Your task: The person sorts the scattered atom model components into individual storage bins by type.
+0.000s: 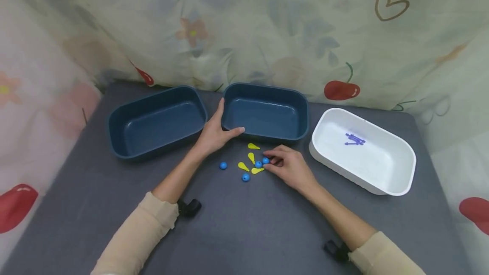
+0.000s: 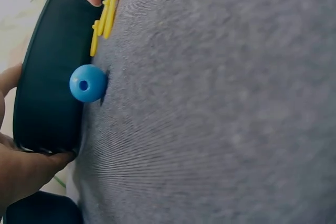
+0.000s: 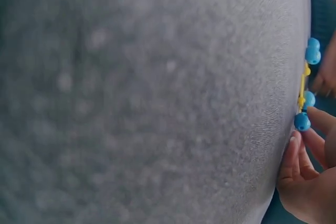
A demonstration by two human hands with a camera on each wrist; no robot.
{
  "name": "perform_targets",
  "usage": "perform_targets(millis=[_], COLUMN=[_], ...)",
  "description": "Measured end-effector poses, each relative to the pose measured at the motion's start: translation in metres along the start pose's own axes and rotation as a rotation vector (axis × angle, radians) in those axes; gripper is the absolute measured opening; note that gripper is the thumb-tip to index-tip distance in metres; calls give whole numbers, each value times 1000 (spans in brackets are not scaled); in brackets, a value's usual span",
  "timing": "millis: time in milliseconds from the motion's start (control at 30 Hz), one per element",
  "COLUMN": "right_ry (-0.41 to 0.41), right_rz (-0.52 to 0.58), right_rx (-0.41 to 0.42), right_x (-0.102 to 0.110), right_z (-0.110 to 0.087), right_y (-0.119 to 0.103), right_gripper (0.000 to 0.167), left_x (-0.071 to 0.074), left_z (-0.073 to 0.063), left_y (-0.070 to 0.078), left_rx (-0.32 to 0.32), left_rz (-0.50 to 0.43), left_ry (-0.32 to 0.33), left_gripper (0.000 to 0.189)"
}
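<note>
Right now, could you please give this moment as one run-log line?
left hand: touching middle bin | right hand: fingertips at blue bead, grip unclear | yellow pieces: near bead | purple pieces: in white bin

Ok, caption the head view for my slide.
Left hand touching the middle dark-blue bin, right hand at a blue bead, yellow pieces between.

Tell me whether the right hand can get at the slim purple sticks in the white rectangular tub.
Likely yes. The slim purple sticks lie uncovered in the open-topped white rectangular tub, beside the right hand; it need only clear the tub's wall, though it appears to pinch a blue round bead.
</note>
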State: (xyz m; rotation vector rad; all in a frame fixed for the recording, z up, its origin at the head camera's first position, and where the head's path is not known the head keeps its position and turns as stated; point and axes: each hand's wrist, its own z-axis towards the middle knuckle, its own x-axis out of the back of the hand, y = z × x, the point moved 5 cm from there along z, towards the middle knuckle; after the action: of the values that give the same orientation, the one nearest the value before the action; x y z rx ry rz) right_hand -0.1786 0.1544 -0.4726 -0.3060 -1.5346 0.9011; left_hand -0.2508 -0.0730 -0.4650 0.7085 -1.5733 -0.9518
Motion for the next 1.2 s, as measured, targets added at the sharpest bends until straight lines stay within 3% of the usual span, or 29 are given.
perform_targets(millis=[200,800,1200], right_ry=[4,-21,-94], right_rz=[-39,-45,-47], right_rx=[45,37,83], right_x=[-4,-2,8], right_z=[2,1,-3], right_y=[0,2,-1], right_gripper=[26,25,26], left_x=[-4,-5,-4], left_z=[-1,-1,-2], left_y=[-3,-4,-3], left_rx=[3,4,27], left_rz=[-3,-42,-44], left_ry=[27,31,30], left_gripper=[106,104,105])
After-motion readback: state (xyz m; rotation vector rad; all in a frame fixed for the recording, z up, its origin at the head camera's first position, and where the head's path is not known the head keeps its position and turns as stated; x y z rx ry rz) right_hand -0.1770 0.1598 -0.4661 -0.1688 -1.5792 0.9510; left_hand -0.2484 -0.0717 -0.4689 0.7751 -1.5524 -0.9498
